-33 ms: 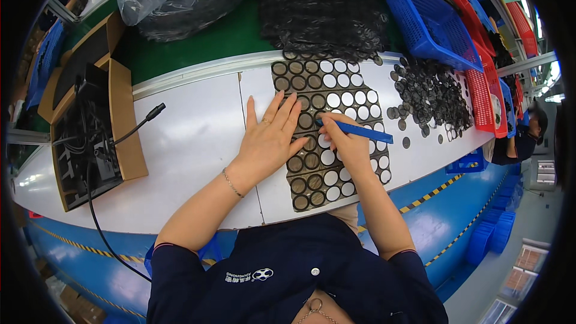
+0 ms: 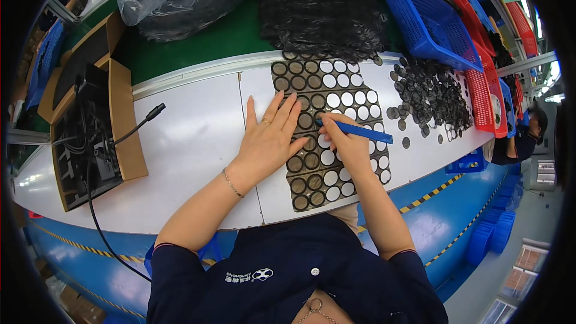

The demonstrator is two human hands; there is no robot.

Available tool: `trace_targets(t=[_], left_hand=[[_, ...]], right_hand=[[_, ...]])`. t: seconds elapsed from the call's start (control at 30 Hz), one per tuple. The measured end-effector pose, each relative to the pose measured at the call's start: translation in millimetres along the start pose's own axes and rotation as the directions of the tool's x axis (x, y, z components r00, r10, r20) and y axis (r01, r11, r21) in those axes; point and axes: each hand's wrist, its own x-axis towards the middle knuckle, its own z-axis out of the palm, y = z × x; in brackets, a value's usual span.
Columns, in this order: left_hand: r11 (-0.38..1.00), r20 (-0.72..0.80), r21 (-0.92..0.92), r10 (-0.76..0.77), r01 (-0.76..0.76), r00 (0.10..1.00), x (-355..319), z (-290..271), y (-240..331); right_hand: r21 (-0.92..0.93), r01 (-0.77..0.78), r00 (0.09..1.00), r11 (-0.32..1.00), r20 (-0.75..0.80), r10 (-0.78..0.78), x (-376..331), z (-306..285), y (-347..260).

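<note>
Dark sheets (image 2: 294, 169) with rows of black-rimmed circles lie on the white table in front of me. The circles on their left side are filled grey-brown, while many on the right show white. My left hand (image 2: 271, 135) rests flat on the sheets' left edge, fingers spread and holding nothing. In my right hand (image 2: 346, 141) is a slim blue pen-like tool (image 2: 371, 133), pinched between thumb and fingers. Its tip points left at a circle near the middle of the sheets. The exact kind of tool cannot be made out.
Loose dark discs (image 2: 433, 97) lie heaped at the right, beside a blue basket (image 2: 429, 24) and a red basket (image 2: 485, 93). Black sheets (image 2: 324, 12) are stacked at the back near a clear plastic bag (image 2: 180, 0). A cardboard box (image 2: 127, 123) with black cables stands left.
</note>
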Motion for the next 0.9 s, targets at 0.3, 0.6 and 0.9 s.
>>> trace_targets(t=[0.3, 0.6, 0.9], left_hand=[[1.0, 0.015, 0.011, 0.007, -0.007, 1.0, 0.5, 0.4, 0.1], [0.999, 0.068, -0.028, -0.033, 0.035, 0.997, 1.2, -6.7, 3.2], [0.998, 0.031, 0.042, -0.049, 0.048, 0.998, 45.4, 1.2, -26.4]], right_hand=[[-0.757, 0.576, 0.631, 0.307, 0.173, -0.756, -2.7, 10.6, 1.2], [-0.869, 0.163, 0.582, 0.468, -0.298, -0.757, 57.2, -152.3, 17.7], [0.149, 0.068, 0.994, 0.987, 0.072, -0.079, 40.1, -10.1, -4.6]])
